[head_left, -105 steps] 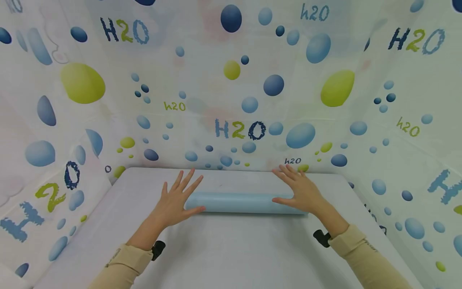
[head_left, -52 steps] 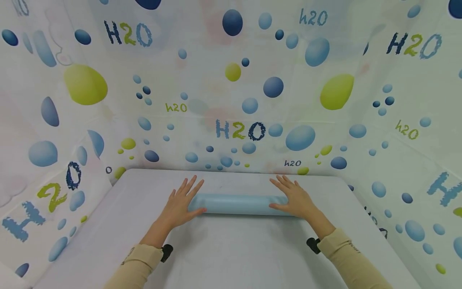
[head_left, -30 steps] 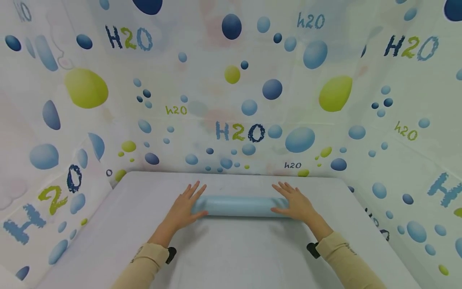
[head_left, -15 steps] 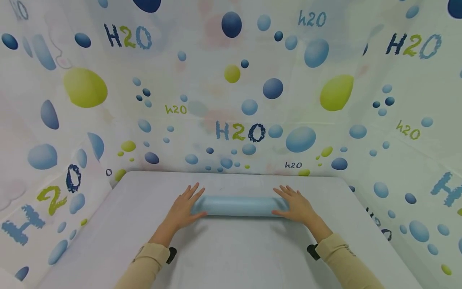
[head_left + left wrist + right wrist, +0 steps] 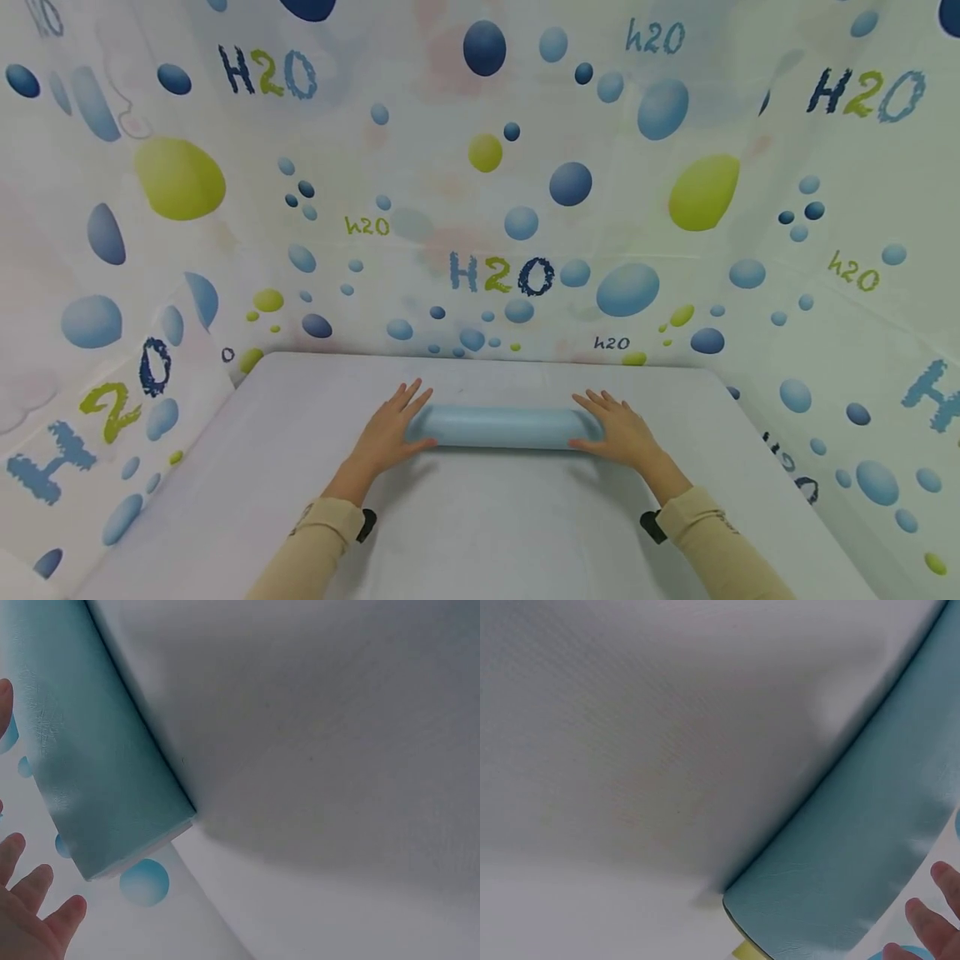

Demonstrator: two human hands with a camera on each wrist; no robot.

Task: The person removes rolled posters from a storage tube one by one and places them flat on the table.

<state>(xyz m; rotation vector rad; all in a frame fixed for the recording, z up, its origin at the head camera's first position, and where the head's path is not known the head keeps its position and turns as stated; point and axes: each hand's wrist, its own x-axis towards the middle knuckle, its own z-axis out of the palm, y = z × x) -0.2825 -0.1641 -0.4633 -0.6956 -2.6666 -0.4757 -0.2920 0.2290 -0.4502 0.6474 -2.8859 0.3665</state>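
A light-blue roll (image 5: 502,427) lies crosswise on the white table, towards its back edge. At its left end my left hand (image 5: 387,432) is spread, thumb on the near side and fingers towards the far side. My right hand (image 5: 624,432) mirrors it at the right end. The left wrist view shows the roll's end (image 5: 112,787) with straight left fingertips (image 5: 66,916) apart from it. In the right wrist view, right fingertips (image 5: 928,919) extend beside the roll's surface (image 5: 847,847). Whether either thumb touches the roll I cannot tell.
The white table (image 5: 502,525) spreads out in front of the roll. Behind it and at both sides hangs a white curtain (image 5: 420,150) printed with blue and green drops and H2O lettering. A dark wrist camera (image 5: 366,525) sits under the left sleeve, another (image 5: 653,527) under the right.
Both hands have come inward and lower, closer to the roll's ends, with the gap between them narrowing. In the last half second they shift only slightly. The roll stays nearly in place.
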